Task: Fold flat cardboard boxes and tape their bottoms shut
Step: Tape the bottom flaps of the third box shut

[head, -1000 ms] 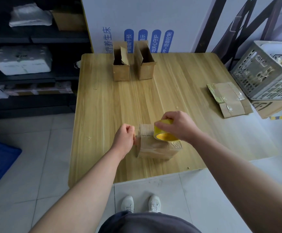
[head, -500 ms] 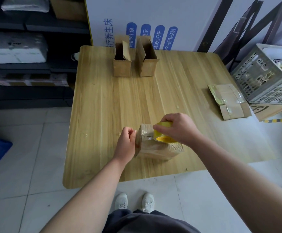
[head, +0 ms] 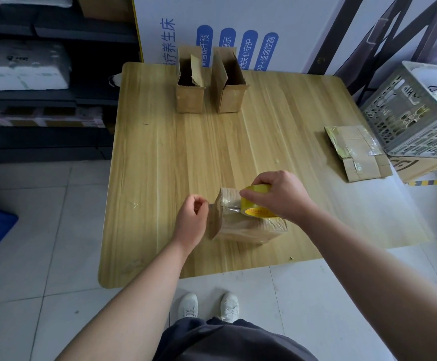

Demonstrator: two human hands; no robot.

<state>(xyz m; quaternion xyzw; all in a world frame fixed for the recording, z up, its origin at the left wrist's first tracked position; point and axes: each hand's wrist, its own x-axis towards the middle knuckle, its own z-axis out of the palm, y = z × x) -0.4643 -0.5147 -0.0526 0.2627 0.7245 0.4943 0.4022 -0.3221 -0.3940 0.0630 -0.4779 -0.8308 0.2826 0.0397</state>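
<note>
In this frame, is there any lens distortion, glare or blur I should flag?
Head view: wide-angle bowing curves the table edges and floor tile lines; soft, even light with faint shadows; glare on the taped flat cardboard at right; the hands, tape roll and box are sharp enough, no obvious motion blur.

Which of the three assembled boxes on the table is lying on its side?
The box nearest the person, under the tape roll. The two boxes at the far edge stand upright, tops open.

left hand (head: pixel 191 217): loosely fisted, fingers curled, thumb side up, forearm reaching forward | right hand (head: pixel 281 195): palm down, fingers clamped in a grip, forearm angled in from right
</note>
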